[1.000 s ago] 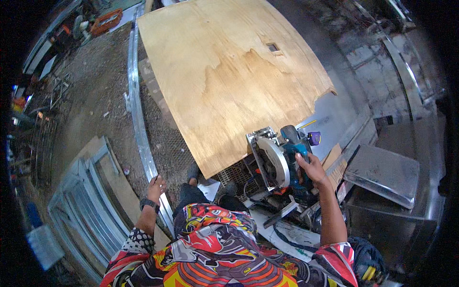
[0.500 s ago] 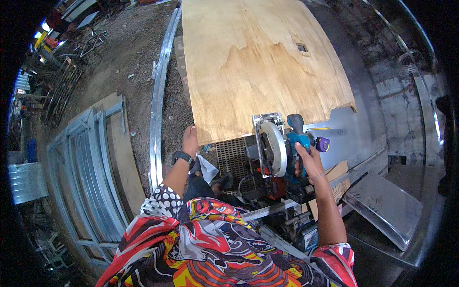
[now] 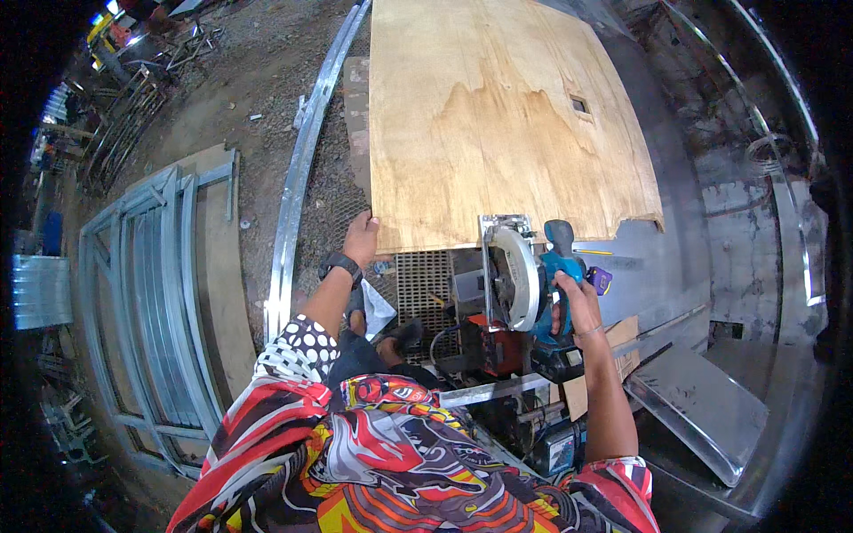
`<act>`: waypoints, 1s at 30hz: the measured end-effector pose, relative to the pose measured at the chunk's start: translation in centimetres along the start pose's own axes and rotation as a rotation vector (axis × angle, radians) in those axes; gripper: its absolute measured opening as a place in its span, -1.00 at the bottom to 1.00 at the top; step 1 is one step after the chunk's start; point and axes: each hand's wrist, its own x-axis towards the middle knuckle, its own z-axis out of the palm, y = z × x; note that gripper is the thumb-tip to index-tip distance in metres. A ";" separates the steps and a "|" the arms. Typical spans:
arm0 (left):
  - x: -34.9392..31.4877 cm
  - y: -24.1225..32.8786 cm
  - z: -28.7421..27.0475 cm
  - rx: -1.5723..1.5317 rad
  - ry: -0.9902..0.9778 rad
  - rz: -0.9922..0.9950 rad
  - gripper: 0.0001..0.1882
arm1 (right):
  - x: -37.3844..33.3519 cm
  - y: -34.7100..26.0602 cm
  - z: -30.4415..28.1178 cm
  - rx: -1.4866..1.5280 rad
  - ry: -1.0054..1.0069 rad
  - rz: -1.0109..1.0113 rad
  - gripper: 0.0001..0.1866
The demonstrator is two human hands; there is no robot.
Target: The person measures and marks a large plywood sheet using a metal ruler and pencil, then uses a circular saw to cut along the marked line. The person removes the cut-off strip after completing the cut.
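Overlapping the near edge of the plywood sheet [image 3: 506, 124], the circular saw [image 3: 526, 277] is clasped by its handle in the right hand [image 3: 579, 305]. The left hand [image 3: 361, 238] touches the sheet's near-left corner, finger closure indiscernible. Beside the saw: purple tape measure [image 3: 600, 281].

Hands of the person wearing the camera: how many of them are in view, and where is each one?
2. The left hand is at the near left corner of the plywood board; the right hand grips the saw. Neither is fully hidden.
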 end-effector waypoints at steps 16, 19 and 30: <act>1.6 -1.4 0.0 -0.074 -0.007 -0.055 -0.53 | 0.6 0.6 0.8 -0.021 0.047 -0.047 -0.59; 2.1 -3.2 -0.6 0.291 -0.031 0.200 -0.54 | -0.2 0.0 1.0 -0.019 0.053 -0.011 -0.65; 1.2 -1.2 -0.7 0.258 -0.019 0.108 -0.56 | -0.4 -0.4 1.0 -0.073 0.036 -0.053 -0.60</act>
